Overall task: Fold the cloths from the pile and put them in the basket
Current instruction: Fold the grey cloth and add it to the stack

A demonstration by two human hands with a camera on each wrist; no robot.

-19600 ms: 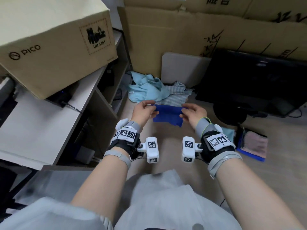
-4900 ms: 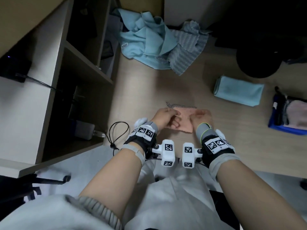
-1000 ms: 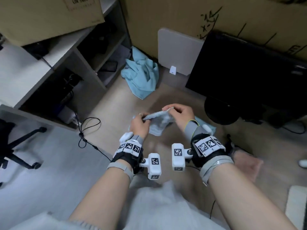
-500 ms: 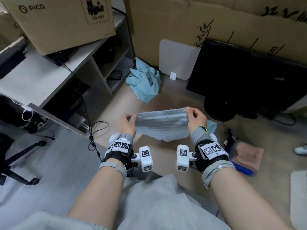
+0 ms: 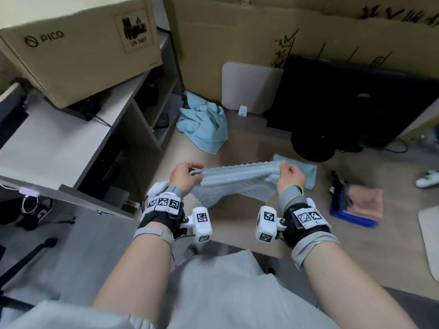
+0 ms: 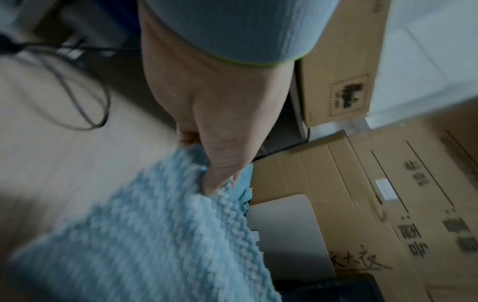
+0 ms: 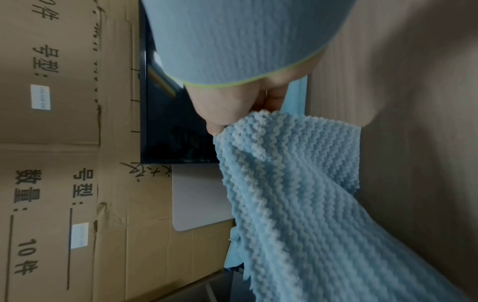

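Ribbed pale-blue cloth stretched between left hand grip, right hand grip

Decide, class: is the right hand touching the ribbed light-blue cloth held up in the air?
Touching. The right wrist view shows the right hand pinching a corner of the ribbed cloth between thumb and fingers; the head view agrees.

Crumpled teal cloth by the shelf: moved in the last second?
No. The teal cloth lies heaped between the shelf and the white panel, as before; only the camera shifted.
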